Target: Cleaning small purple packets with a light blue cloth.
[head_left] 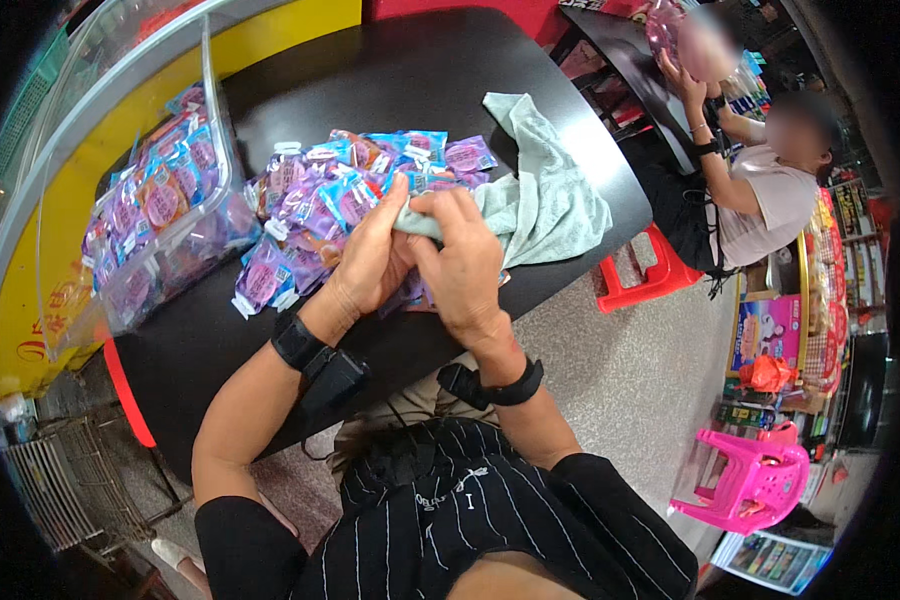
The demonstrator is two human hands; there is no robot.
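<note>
A pale green cloth [560, 205] lies crumpled on the right part of the dark table [390, 75], and its left end runs up between my hands. My right hand [460, 258] pinches that end with bent fingers. The cloth also passes against my left hand [373, 258], which is closed around it with the thumb pointing up; some of its fingers are hidden. Just beyond and under my hands spreads a heap of small purple and blue sealed packets [295, 205]. Whatever may be inside the cloth's folds cannot be seen.
Left of the heap stands a clear plastic bin [234, 185] holding many similar packets. At the upper right, another person [770, 195] sits by a second table, lifting a pinkish clear bag [667, 30]. A red stool [650, 272] and a pink plastic chair [755, 480] stand on the floor.
</note>
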